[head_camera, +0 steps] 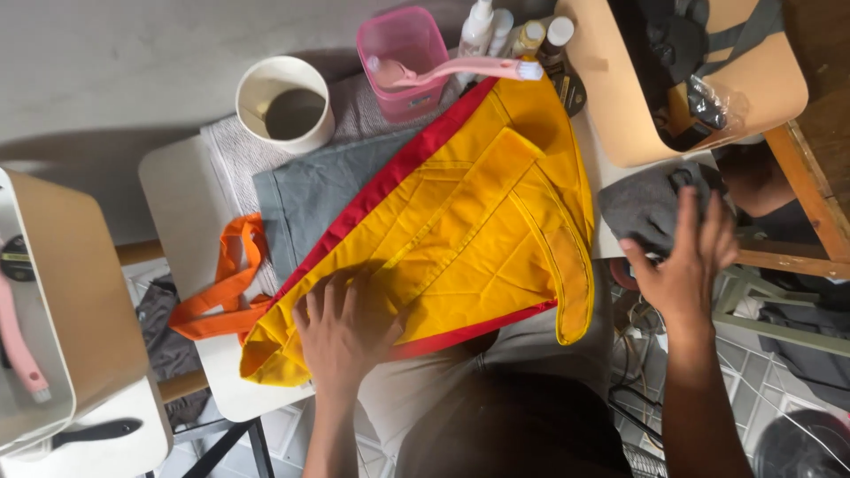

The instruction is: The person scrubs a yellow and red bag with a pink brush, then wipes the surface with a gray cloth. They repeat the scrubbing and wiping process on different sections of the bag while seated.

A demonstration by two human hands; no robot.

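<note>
Left hand: I see it spread flat, palm down, fingers apart, pressing the near part of the yellow bag; it grips nothing.
Right hand: open, fingers fanned, raised at the right table edge, just beside the grey cloth; I cannot tell whether it touches it.
Yellow bag: lies flat across the white table, red trim along its upper-left edge and near edge, a yellow strap looping off its right side.
Orange strap: trails from the bag's left corner over the table edge.
Grey fabric: under the bag, on a pale towel.
Beyond the bag: white cup, pink tub with a pink brush laid across it, small bottles.
Upper right: tan bin holding dark straps.
Far left: another tan bin; a pink-handled tool by it.
Step in hand, my judgement: the bag is being held flat and smoothed, one hand pinning it.
Next move, my judgement: steady pressure from the left hand so the bag does not slide, and a clean pinch by the right on whatever it takes up.
</note>
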